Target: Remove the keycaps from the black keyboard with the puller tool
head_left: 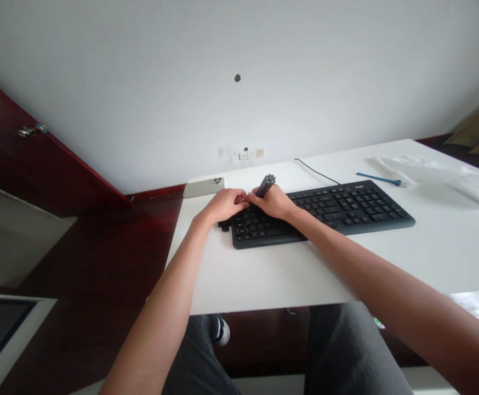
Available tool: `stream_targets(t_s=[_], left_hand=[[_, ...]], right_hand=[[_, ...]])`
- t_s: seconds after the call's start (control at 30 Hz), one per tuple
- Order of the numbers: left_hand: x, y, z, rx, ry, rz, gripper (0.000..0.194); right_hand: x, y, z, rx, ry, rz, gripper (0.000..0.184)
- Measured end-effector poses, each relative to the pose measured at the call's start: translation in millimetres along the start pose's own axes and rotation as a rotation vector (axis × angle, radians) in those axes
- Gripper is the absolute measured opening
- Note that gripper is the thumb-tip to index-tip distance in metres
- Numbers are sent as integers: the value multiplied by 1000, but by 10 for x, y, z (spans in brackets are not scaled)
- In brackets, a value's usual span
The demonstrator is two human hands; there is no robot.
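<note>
The right hand (274,202) is closed around the lower part of a dark grey cylinder (266,185), whose upper end sticks out toward the far side. It looks stiff and light, and its exposed upper end seems the easiest place to take hold. The left hand (224,204) is curled, its fingers meeting the right hand's; whether it grips anything is hidden. Both hands hover over the left end of a black keyboard (346,211), which lies on a white worktop (264,274). Small black pieces (223,225) sit against the keyboard's left end. A phone (203,187) lies just beyond the hands, and the worktop's left edge is near. More open room lies on the near side and far right.
</note>
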State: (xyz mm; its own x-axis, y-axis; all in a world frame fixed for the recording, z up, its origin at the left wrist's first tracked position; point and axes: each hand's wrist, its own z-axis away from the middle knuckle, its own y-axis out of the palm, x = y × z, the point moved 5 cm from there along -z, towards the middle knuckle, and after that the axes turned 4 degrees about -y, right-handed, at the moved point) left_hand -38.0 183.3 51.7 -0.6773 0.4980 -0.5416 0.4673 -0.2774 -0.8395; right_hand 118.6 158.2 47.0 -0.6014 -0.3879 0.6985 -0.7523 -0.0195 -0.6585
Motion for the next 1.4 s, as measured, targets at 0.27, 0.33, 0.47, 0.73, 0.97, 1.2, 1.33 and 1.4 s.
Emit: stream_targets(t_s=[0.27,0.33,0.47,0.73,0.97,1.2,1.33,1.4], left_hand=[[3,3,4,-2,-6,26,11],[2,3,3,-7,-9,15,12],[-2,-6,-1,-18,-20,20,13],[-11,-44,-11,-47,-31,-6,14],[32,-32,-29,-61,-31,21,13],[44,-26,-37,-49,-33,42,12],[34,-23,-30,-44,-30,14,15],[28,-15,-28,-37,-29,-7,15]], right_hand=[[-65,4,14,-33,-33,-22,35],[-75,7,17,-39,-24,-20,36],[-93,12,17,-49,-1,-27,38],[-134,37,1,-70,-6,-15,38],[-147,-4,5,-162,-34,-199,34],[-64,-22,16,-195,-54,-138,33],[-43,-35,21,-145,32,6,31],[-38,-46,20,-126,55,75,30]])
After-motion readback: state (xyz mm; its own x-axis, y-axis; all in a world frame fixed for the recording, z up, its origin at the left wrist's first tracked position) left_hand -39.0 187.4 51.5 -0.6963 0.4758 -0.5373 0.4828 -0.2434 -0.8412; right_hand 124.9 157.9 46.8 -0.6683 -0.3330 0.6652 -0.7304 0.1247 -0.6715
